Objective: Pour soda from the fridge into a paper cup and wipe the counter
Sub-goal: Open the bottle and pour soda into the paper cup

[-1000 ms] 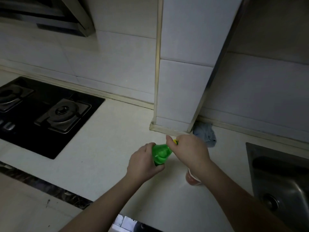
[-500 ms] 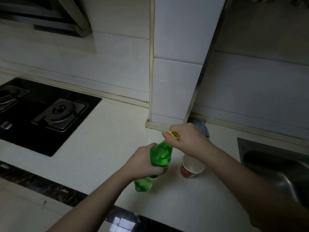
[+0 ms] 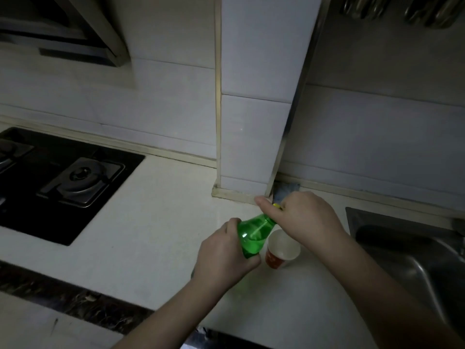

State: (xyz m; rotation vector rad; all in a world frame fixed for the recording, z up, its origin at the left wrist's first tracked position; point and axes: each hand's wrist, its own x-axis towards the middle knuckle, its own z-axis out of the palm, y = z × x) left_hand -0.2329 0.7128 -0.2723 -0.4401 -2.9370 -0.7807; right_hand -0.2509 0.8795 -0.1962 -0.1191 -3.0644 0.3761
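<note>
Head view: left hand (image 3: pixel 224 258) grips green soda bottle (image 3: pixel 253 235) above bench (image 3: pixel 156 235); right hand (image 3: pixel 307 220) fingers pinch its yellow cap (image 3: pixel 276 205). Paper cup (image 3: pixel 281 249) beside, looks empty; red print unreadable.

Tilted green soda bottle (image 3: pixel 254 233) beside upright paper cup (image 3: pixel 283 249).

My right grip (image 3: pixel 305 220) hides most of the yellow cap (image 3: pixel 276 205); left grip (image 3: pixel 224 258) covers the bottle (image 3: pixel 254 235) body. Rag (image 3: pixel 286 189) half behind the pillar. Sink (image 3: pixel 412 248) cut off at the right edge.
</note>
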